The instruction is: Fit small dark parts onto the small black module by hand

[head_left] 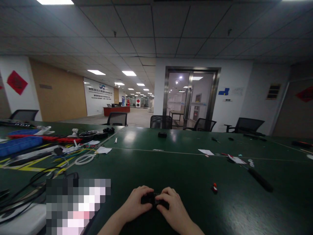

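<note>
Black object (148, 198) sits between left hand (135, 203) and right hand (174, 205).

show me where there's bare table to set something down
Bare: ahead of the hands, between the white coil and red-white item; near right, this side of the black-handled tool. Crowded: left, around the blue tray and white casing.

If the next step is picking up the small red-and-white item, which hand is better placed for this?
Probably the right hand: the red-and-white item lies on its side, and the left hand is farther. Both hold the dark object.
</note>
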Demonstrator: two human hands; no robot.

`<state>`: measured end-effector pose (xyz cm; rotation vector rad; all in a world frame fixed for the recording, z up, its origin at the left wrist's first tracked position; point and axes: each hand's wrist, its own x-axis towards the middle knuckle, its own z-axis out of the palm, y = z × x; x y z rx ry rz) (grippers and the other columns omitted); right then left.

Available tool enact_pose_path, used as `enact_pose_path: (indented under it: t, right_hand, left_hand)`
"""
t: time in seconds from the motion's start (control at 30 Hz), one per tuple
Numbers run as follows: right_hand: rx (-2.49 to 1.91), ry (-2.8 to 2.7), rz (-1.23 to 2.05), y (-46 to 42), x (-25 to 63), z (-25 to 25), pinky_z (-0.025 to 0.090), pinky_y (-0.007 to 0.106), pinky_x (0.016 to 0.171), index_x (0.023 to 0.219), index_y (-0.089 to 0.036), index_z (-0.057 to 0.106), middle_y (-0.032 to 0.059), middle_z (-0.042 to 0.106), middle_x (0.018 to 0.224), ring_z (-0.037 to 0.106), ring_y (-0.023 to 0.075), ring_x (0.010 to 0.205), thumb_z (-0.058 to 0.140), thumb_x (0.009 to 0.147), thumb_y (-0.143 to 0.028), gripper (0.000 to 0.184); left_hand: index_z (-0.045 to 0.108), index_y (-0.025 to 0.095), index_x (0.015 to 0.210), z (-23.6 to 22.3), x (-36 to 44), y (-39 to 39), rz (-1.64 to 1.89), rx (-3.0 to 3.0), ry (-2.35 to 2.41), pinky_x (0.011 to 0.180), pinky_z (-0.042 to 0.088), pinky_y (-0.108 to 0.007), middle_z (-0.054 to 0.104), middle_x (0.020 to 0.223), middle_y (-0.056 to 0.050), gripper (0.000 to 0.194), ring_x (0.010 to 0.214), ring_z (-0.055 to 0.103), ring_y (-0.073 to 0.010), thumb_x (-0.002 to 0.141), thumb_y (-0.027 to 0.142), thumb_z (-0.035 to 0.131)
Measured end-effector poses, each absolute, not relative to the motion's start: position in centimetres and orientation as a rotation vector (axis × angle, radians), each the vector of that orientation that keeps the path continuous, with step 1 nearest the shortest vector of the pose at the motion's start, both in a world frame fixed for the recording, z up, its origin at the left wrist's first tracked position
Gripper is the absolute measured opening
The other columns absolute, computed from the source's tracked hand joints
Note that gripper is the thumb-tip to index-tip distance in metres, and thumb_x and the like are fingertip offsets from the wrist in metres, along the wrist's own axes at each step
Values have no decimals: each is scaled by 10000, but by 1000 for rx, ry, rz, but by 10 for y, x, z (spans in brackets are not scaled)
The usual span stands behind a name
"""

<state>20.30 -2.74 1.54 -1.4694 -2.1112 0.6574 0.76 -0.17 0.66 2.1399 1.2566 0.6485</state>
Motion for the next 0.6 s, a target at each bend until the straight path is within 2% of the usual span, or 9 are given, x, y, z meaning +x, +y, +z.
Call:
enact_pose_path:
  t: [0.23,0.47,0.6]
  right_hand:
    - [-1455,-2068,704,-27,206,11,359,347,949,1157,-317,551,-7,551,1183,484,210,1126,567,749,-224,419]
    - [-1454,-2064,689,-26,206,11,366,335,939,1136,-285,558,4,573,1162,505,209,1097,563,729,-207,414]
    - [-1452,-2064,704,-27,206,11,377,329,926,1142,-295,551,-3,566,1167,506,204,1090,567,733,-223,415]
  left_hand:
    - [589,245,1118,2,6,0,642,2156,1291,948,360,-324,619,1077,-22,433,1008,535,-207,687,240,621]
    - [528,217,1200,1,7,-2,636,2119,1320,942,350,-324,595,1094,-33,547,1014,524,-217,663,222,632]
    - [571,213,1142,4,8,-2,606,2128,1335,921,353,-333,603,1058,-33,480,995,527,-223,667,222,633]
